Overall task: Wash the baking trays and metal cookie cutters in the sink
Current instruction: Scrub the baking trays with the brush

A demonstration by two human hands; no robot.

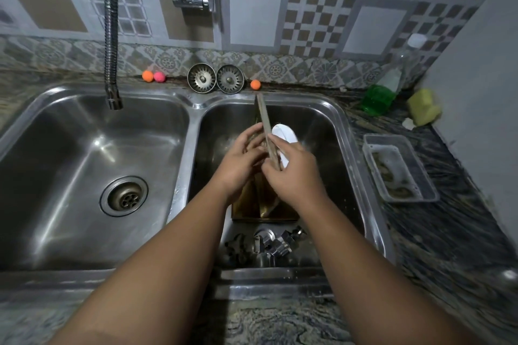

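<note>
Small metal cookie cutters (269, 244) lie heaped at the near end of the steel sink's right basin (330, 126). Beyond them lies a golden-brown baking tray (249, 206). Above it, the left hand (238, 165) and right hand (291, 173) both grip a thin grey baking tray (263, 117) held on edge. A white rounded object (286, 134) sits against its right face. On the counter beyond stands a green-filled clear bottle (378, 98), any print unreadable.

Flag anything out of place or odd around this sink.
Both sink strainers stand propped against the backsplash instead of sitting in a drain; the left basin's drain is uncovered. The bottle of green liquid leans tilted on the counter.
</note>
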